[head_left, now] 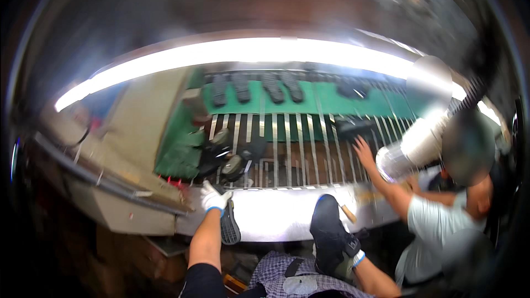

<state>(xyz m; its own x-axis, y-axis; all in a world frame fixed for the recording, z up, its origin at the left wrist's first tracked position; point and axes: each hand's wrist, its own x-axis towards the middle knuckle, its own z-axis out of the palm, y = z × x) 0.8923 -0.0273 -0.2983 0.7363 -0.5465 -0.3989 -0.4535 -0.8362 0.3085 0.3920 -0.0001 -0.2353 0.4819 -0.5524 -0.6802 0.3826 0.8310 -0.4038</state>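
Note:
My left hand point(213, 197), in a white glove with a blue cuff edge, grips a dark shoe sole point(230, 228) over the front edge of the metal bench. The sole hangs with its toe or heel end toward me. My right hand point(353, 249), in a glove with a white and blue cuff, is closed on a black shoe point(328, 226) held upright over the bench edge. Part of that hand is hidden behind the shoe, and its fingers are hard to make out. Right of the shoe, a tool with a wooden handle point(349, 213) lies on the bench.
Beyond the metal bench point(270, 209) runs a slatted rack point(301, 151) with several dark shoes point(234, 168) at its left. Dark soles point(241, 88) lie on a green belt point(309, 99) behind. A co-worker point(436, 215) reaches from the right toward another shoe point(353, 125), beneath a pale duct point(414, 146).

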